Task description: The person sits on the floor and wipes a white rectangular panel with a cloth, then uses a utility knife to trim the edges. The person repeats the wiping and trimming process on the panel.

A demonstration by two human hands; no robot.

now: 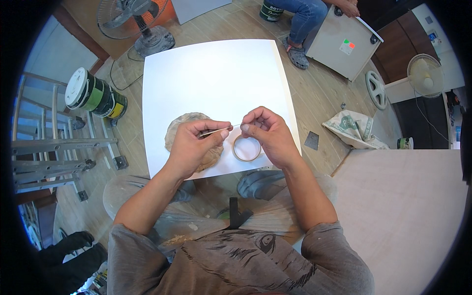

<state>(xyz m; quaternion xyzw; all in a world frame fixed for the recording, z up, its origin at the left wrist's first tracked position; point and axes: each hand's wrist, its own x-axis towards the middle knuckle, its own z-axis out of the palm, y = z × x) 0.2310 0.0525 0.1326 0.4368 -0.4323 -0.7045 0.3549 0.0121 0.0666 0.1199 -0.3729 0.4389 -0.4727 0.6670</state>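
Observation:
Both of my hands meet above a white board [211,78] lying in front of my knees. Between the fingers of my left hand [194,145] is a thin pale strip [212,132], pinched near its tip. My right hand [269,135] pinches the other end with thumb and forefinger; what exactly the strip is cannot be told. Just below my right fingers, a narrow tan ring [247,161], like a nearly used-up tape roll, lies on the board. A round, crumpled brownish thing [181,127] rests under my left hand, which partly hides it.
On the left stand an aluminium ladder [64,144] and a lidded bucket [93,93]. A pedestal fan [152,39] is at the far left. Another person's leg [305,22] and a pale panel [339,42] are far right. A sack [351,128] and a large pale board [403,211] lie right.

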